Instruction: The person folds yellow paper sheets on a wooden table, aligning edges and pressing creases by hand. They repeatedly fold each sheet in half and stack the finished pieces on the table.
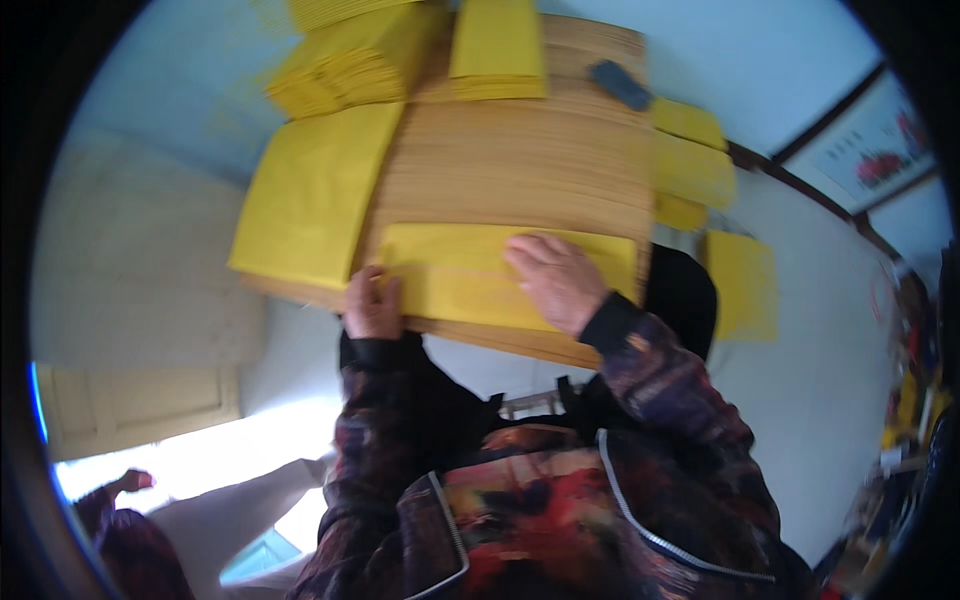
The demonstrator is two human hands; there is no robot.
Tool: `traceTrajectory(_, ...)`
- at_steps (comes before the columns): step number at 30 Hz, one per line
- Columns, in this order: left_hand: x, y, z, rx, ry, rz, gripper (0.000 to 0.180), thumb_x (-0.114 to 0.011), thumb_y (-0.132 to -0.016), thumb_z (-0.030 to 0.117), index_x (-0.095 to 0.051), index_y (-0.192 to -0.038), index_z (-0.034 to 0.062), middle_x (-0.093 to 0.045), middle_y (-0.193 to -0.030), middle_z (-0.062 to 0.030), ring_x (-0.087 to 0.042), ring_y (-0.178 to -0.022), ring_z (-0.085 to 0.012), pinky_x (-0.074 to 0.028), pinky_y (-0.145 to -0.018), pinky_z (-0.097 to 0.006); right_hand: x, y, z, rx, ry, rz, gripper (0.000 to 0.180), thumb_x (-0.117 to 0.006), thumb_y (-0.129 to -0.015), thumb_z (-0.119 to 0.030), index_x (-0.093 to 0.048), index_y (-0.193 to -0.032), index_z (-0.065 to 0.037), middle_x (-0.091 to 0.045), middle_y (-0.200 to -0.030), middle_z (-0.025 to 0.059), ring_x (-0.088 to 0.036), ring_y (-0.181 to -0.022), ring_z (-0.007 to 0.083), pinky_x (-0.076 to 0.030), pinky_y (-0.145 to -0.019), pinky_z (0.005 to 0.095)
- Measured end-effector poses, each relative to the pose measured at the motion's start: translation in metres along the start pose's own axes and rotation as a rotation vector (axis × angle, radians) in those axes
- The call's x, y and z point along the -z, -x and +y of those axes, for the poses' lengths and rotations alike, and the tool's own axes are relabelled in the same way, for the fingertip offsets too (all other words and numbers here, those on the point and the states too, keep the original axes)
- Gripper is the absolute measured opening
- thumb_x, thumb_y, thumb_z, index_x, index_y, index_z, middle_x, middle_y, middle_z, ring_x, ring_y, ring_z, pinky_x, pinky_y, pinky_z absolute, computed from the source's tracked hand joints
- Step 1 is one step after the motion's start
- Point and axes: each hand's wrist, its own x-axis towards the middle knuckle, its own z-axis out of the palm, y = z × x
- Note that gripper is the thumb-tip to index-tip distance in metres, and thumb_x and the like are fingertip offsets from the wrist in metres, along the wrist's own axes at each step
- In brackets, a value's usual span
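Note:
A long folded sheet of yellow paper (460, 275) lies crosswise along the near edge of a wooden table (520, 150). My right hand (560, 280) rests flat on its right half, fingers stretched toward the far left. At the sheet's left end is my left hand (373, 308), thumb and fingers slightly bent and apart, touching the paper's edge. Just left of it, a larger flat stack of yellow paper (315, 195) overhangs the table's left side.
Thick yellow paper bundles (345, 65) sit at the far left, and another yellow stack (498, 50) at the far middle. A dark grey block (620, 85) lies at the far right. Beyond the right edge are more yellow stacks (692, 165). Another person's hand (130, 482) shows at lower left.

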Motion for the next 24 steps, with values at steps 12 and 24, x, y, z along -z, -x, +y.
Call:
traceTrajectory(12, 0.006, 0.002, 0.017, -0.04, 0.027, 0.05, 0.014, -0.074, -0.075, 0.015, -0.065, -0.084, 0.0086, -0.062, -0.077, -0.0081, -0.058, -0.076, -0.0303, -0.048, -0.071, -0.039, -0.006, 0.008, 0.0, -0.004, 0.062, 0.042, 0.036, -0.05, -0.086, -0.01, -0.057, -0.122, -0.007, -0.054, -0.131, 0.0041, -0.047, -0.124, 0.024, -0.038, -0.103, 0.0386)
traceTrajectory(24, -0.037, 0.029, 0.102, -0.566, -0.197, -0.374, 0.055, -0.063, -0.083, 0.02, -0.048, -0.134, 0.0074, -0.044, -0.143, -0.011, -0.037, -0.136, -0.0302, -0.032, -0.109, -0.044, -0.005, 0.008, -0.002, 0.01, 0.078, 0.065, 0.037, -0.052, -0.086, -0.009, -0.058, -0.122, -0.007, -0.054, -0.13, 0.0047, -0.047, -0.123, 0.0246, -0.038, -0.103, 0.0385)
